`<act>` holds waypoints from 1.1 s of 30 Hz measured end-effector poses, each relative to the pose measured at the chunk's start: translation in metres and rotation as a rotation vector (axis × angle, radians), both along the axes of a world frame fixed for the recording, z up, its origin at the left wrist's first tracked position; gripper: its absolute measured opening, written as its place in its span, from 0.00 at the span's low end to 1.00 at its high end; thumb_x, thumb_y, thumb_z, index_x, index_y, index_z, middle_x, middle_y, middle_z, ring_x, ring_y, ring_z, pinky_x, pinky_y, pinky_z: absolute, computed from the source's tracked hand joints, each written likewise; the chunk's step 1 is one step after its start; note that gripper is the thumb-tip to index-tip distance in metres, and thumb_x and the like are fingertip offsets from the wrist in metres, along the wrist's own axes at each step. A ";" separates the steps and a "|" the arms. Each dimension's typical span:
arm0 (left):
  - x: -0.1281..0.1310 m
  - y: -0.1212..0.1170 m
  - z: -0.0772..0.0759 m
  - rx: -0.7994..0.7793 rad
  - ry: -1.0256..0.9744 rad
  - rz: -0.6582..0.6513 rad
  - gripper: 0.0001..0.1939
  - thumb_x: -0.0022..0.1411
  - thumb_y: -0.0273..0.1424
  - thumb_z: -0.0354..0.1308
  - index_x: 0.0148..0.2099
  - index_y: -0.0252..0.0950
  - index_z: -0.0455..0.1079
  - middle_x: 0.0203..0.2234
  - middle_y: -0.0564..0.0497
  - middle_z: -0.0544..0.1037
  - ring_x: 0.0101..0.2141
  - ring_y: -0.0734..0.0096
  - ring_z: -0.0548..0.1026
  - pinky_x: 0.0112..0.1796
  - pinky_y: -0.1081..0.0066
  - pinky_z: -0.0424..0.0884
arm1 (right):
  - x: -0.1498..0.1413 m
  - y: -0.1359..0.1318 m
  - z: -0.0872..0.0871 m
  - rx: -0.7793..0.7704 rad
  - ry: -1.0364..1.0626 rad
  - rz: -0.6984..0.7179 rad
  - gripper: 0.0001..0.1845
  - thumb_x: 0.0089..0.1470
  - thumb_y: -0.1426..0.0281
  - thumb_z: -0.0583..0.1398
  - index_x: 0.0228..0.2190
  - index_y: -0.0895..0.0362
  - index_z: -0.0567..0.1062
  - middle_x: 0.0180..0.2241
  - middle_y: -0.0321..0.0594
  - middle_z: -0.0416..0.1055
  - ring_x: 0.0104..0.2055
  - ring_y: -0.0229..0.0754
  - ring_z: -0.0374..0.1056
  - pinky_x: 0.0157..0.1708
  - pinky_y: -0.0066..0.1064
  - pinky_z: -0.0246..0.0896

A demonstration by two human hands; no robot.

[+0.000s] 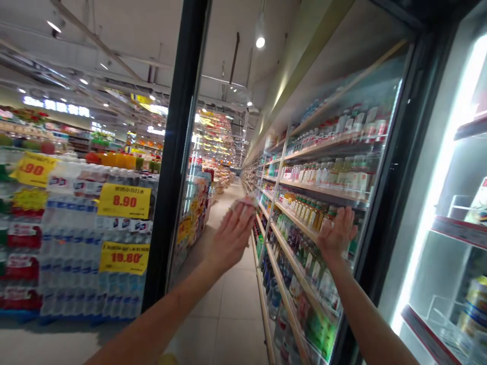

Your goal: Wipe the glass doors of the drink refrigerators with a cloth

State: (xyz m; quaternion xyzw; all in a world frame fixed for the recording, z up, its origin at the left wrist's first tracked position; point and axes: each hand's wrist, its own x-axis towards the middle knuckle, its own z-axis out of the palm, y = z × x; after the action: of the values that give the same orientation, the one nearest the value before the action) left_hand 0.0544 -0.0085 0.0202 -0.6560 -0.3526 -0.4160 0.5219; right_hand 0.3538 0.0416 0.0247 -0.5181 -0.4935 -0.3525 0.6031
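Observation:
My right hand [337, 234] lies flat with its fingers spread on the glass of a cooler door [380, 91], close to the door's black frame [395, 192]. Through that glass I see shelves of bottled drinks [323, 175]. My left hand [232, 235] is raised in the middle of the view, slightly blurred, with a small whitish cloth [243, 202] at its fingertips. It hangs in front of the aisle, left of the shelf rows, and whether the cloth touches any glass cannot be told.
A second black door frame [178, 152] stands upright on the left. Beyond it are stacked water bottles with yellow price signs [124, 201]. The lit cooler interior [456, 238] with shelves and cans is at the far right. A tiled aisle [228, 304] runs ahead.

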 end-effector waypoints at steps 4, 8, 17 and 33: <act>0.015 0.000 -0.028 -0.017 0.087 0.018 0.24 0.59 0.27 0.48 0.58 0.34 0.57 0.60 0.48 0.55 0.61 0.59 0.45 0.59 0.59 0.51 | -0.050 -0.014 0.008 -0.005 -0.184 0.074 0.30 0.56 0.64 0.45 0.59 0.58 0.50 0.61 0.51 0.47 0.64 0.49 0.41 0.58 0.54 0.36; -0.013 -0.002 -0.005 0.015 -0.069 0.002 0.24 0.60 0.28 0.49 0.58 0.33 0.56 0.59 0.45 0.56 0.62 0.62 0.42 0.58 0.60 0.50 | -0.102 -0.020 0.010 0.007 -0.342 0.107 0.30 0.56 0.65 0.45 0.59 0.57 0.49 0.60 0.50 0.50 0.64 0.47 0.41 0.59 0.50 0.35; 0.003 0.001 -0.011 0.063 -0.220 -0.047 0.26 0.60 0.27 0.48 0.60 0.31 0.52 0.61 0.41 0.51 0.62 0.57 0.39 0.58 0.55 0.49 | -0.110 -0.013 0.006 0.067 -0.363 0.090 0.30 0.56 0.67 0.47 0.60 0.58 0.48 0.60 0.50 0.52 0.64 0.47 0.41 0.60 0.49 0.33; 0.012 0.005 -0.042 -0.006 0.064 -0.113 0.26 0.59 0.26 0.48 0.59 0.34 0.54 0.60 0.44 0.54 0.61 0.60 0.45 0.58 0.60 0.49 | -0.110 -0.010 0.004 0.092 -0.388 0.074 0.31 0.56 0.67 0.48 0.59 0.58 0.48 0.60 0.50 0.52 0.64 0.47 0.42 0.59 0.49 0.34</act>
State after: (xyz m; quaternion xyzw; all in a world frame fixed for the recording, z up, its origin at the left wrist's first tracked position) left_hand 0.0663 -0.0036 -0.0222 -0.6893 -0.2995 -0.4224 0.5066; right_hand 0.2442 0.0320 0.0286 -0.3939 -0.6027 -0.4455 0.5321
